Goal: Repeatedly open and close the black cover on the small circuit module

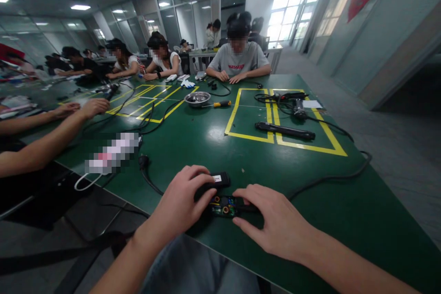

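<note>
Near the front edge of the green table lies an opened black adapter case with a bare circuit board [224, 207] showing in it. My left hand [188, 193] curls over a black case cover [222, 179] with a white label, just beyond the board. The left thumb comes down beside the board's left end. My right hand [275, 218] spans the right end of the case, its index finger on the far side and its thumb on the near side. Its other fingers are mostly hidden behind the hand.
Beyond my hands are a metal bowl [197, 98], a yellow-handled screwdriver [222, 104] and a black rod-shaped tool [285, 131]. Cables cross the table, one [334, 177] on the right. A white power strip [115, 151] lies left, near a co-worker's arm [44, 147]. Another person [237, 57] sits opposite.
</note>
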Demonstrator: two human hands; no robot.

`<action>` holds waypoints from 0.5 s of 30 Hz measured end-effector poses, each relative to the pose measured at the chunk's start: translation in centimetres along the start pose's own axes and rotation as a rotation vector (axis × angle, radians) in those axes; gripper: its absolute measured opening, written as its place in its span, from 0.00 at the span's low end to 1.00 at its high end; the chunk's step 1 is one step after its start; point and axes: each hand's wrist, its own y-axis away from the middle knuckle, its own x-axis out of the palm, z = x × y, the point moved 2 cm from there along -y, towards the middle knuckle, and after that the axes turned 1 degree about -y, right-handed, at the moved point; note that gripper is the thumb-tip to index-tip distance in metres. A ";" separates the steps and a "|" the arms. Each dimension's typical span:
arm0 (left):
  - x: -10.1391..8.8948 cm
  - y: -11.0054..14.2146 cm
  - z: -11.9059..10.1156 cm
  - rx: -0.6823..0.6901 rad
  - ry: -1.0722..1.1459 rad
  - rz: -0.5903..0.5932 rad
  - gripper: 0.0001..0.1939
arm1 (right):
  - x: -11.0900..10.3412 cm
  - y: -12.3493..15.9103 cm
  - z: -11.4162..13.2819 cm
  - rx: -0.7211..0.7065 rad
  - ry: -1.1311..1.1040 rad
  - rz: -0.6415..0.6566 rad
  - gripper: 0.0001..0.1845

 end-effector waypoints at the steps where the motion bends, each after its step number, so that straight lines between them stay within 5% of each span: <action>1: -0.1 0.8 -0.1 0.001 0.018 0.020 0.08 | 0.1 0.0 0.0 0.014 -0.002 0.010 0.15; 5: 0.0 2.6 0.2 -0.004 0.049 0.120 0.11 | 0.2 -0.2 -0.1 0.057 -0.030 0.027 0.14; 11: 0.1 2.1 0.9 0.031 0.017 0.164 0.14 | 0.2 -0.3 -0.3 0.030 -0.042 0.001 0.14; 15: -0.5 2.0 0.7 0.046 0.064 0.162 0.07 | -0.2 -0.1 -0.3 -0.008 -0.073 -0.013 0.09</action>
